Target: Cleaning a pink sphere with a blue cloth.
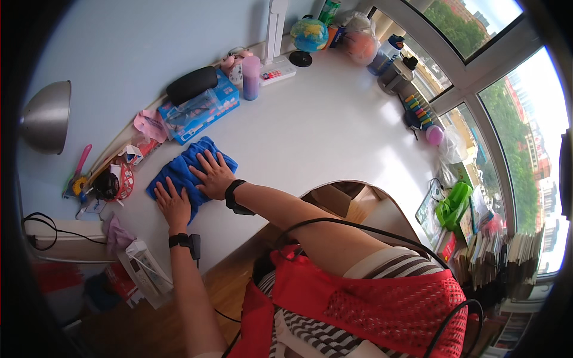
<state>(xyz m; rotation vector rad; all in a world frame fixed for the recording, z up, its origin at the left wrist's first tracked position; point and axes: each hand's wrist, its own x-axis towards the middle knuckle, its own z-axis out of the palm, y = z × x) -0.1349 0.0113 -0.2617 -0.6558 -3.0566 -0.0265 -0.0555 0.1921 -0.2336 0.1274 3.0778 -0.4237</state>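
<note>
A blue cloth [179, 174] lies flat and a little rumpled on the white desk [313, 134], near its left end. Pressed on the cloth's lower left part is my left hand [173, 206], palm down with the fingers spread. My right hand [214, 176] rests palm down on its right part, fingers also apart. Neither hand grips the cloth. Each wrist wears a black band. Just beyond the cloth stands a blue box [210, 107] with a black case [192, 85] on top.
Along the wall stand a pink-topped cup [251, 78], a white desk lamp [277, 67] and a small globe [310, 35]. Bottles [387, 56], a green bag [453, 206] and stacked books [483, 259] line the window side. A red basket [126, 181] is at the left. The desk has a curved cutout edge [358, 181].
</note>
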